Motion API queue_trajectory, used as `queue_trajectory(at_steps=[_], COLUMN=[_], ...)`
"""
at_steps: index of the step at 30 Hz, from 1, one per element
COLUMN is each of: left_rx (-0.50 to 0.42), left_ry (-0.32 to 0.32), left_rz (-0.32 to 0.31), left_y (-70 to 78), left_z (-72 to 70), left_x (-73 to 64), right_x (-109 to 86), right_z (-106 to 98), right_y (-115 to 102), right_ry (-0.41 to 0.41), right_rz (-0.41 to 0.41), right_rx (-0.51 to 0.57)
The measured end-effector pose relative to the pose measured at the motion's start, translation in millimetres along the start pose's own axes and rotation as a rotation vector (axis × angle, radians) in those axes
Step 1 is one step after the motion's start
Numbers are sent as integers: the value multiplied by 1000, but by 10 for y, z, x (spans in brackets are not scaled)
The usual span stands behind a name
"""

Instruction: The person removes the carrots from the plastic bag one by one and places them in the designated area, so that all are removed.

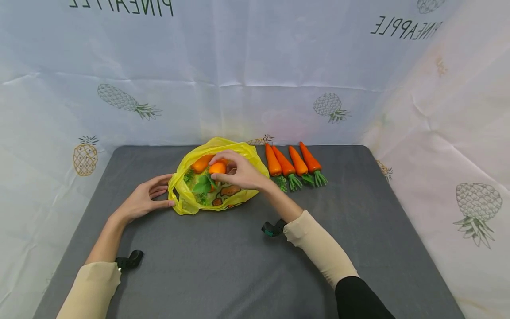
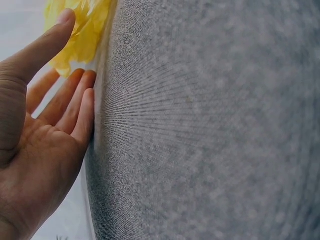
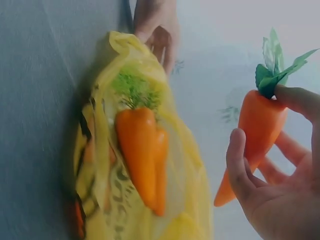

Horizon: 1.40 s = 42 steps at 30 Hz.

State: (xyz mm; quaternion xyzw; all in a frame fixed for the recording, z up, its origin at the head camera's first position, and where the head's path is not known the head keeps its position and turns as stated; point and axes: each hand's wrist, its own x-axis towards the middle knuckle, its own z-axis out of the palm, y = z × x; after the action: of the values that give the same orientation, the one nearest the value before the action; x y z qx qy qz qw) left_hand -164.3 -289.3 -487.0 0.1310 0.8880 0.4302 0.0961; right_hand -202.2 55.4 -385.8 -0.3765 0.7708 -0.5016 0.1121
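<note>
A yellow plastic bag [image 1: 186,201] lies with its mouth spread wide on the table. My right hand [image 1: 241,173] holds an orange toy carrot [image 3: 261,122] with flat green leaves, thumb and fingers around its thick upper end. In the head view that hand is over the bag's mouth. Inside the bag, the right wrist view shows carrots [image 3: 136,150] with feathery green tops. My left hand [image 1: 143,199] is at the bag's left edge, fingertips right at the plastic. Its thumb stands apart from the extended fingers in the left wrist view.
Several more carrots [image 1: 292,167] lie side by side just right of the bag, green tops toward me. Grey cloth covers the table [image 1: 223,261]. A white curtain [image 1: 247,57] with pineapple prints hangs behind the table's back edge.
</note>
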Motion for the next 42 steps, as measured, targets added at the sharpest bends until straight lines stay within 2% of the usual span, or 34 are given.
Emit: queue_trajectory(at_steps=[4, 9, 18, 22, 29, 32, 37, 42], left_rx=[-6, 4, 18, 1, -5, -10, 16, 34], left_ry=[-1, 10, -17, -13, -40, -43, -66, -64], left_rz=[1, -5, 23, 9, 5, -4, 20, 43], left_y=[0, 2, 7, 14, 20, 22, 41, 50], left_z=[6, 2, -12, -22, -47, -46, -51, -43], left_x=[-7, -9, -21, -19, -5, -3, -3, 11], right_x=[-142, -323, -690, -873, -1209, -1324, -1448, -1505], right_z=[-140, -281, -514, -607, -692, -691, -684, -688], right_y=[-186, -292, -342, -197, 371, 473, 598, 712], right_ry=[-21, -37, -78, -109, -197, -235, -287, -303], right_rz=[-16, -20, 74, 82, 104, 145, 209, 227], right_rx=[2, -14, -74, -87, -85, -57, -27, -47])
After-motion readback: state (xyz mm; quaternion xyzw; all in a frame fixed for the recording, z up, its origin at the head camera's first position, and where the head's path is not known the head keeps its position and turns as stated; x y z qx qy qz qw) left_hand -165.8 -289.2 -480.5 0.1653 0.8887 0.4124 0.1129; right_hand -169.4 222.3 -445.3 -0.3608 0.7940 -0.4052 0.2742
